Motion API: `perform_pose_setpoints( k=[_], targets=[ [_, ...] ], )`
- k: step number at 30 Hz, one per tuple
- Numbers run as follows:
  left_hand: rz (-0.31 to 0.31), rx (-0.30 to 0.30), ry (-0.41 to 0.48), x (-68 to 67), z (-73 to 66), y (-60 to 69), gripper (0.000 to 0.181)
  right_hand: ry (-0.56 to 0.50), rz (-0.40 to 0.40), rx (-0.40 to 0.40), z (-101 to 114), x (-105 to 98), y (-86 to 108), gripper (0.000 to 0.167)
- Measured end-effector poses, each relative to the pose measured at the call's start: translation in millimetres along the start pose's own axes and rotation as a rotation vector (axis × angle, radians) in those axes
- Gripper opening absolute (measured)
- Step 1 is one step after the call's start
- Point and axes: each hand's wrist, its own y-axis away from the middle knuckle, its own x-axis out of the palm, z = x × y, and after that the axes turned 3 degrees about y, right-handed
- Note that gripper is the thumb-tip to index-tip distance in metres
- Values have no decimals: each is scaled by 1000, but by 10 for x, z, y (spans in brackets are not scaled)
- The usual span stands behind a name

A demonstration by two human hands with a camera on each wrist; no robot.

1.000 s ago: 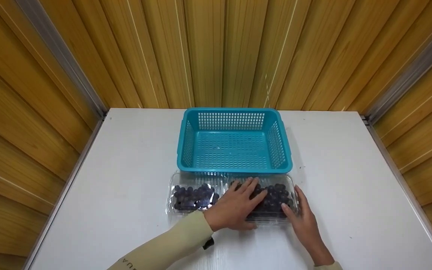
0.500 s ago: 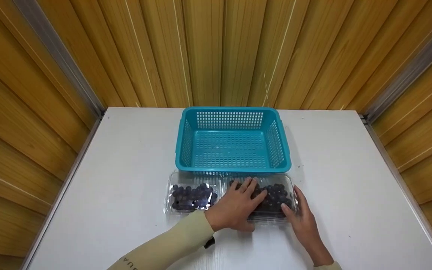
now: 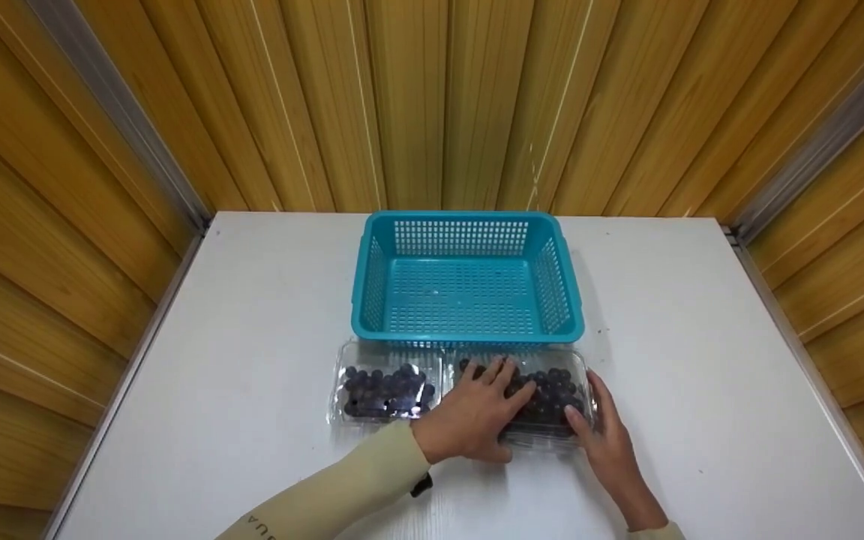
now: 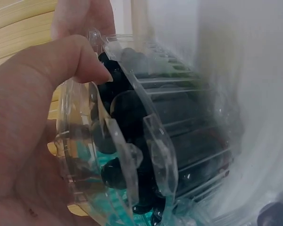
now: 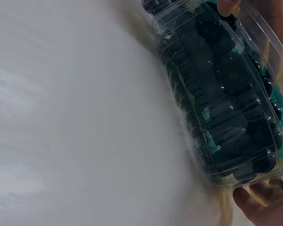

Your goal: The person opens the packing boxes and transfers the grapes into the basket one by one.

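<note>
The left hand [image 3: 468,416] lies with its fingers spread over the top of the right-hand clear plastic rectangular box [image 3: 552,358] of round, dark purple-black grapes [image 3: 548,394]; in the left wrist view its bent thumb [image 4: 87,61] reaches to the gap between the box's two rims, where grapes show. The right hand [image 3: 612,446] brackets the right end of the same box, thumb and forefinger spread apart, thumb at the near corner and forefinger along the end; how firmly it holds, I cannot tell. A second clear plastic box [image 3: 391,356], also with dark grapes, sits just beside it on the left; both are on the white bench [image 3: 267,337]. Directly behind the boxes stands a turquoise rectangular plastic basket [image 3: 462,337] with perforated walls; yellow-brown wood-grain panels [image 3: 402,105] rise beyond; a pale yellow-green sleeve [image 3: 327,491] covers the left forearm.
</note>
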Motion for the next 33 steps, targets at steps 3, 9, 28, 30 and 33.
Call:
perform_pose_setpoints(
  k=[3, 9, 28, 30, 33],
  targets=[
    [-3, 1, 2, 3, 5, 2, 94, -6, 0, 4, -1, 2, -3, 71],
    [-1, -2, 5, -13, 4, -6, 89, -19, 3, 4, 10, -5, 5, 69],
    [20, 8, 33, -63, -16, -6, 88, -34, -3, -44, -35, -31, 18, 57],
    [27, 6, 38, -76, -19, -3, 87, -31, -9, -49, -35, -35, 21, 57],
    [34, 0, 48, -92, -24, -7, 86, -30, -13, -53, -29, -45, 24, 56]
  ],
)
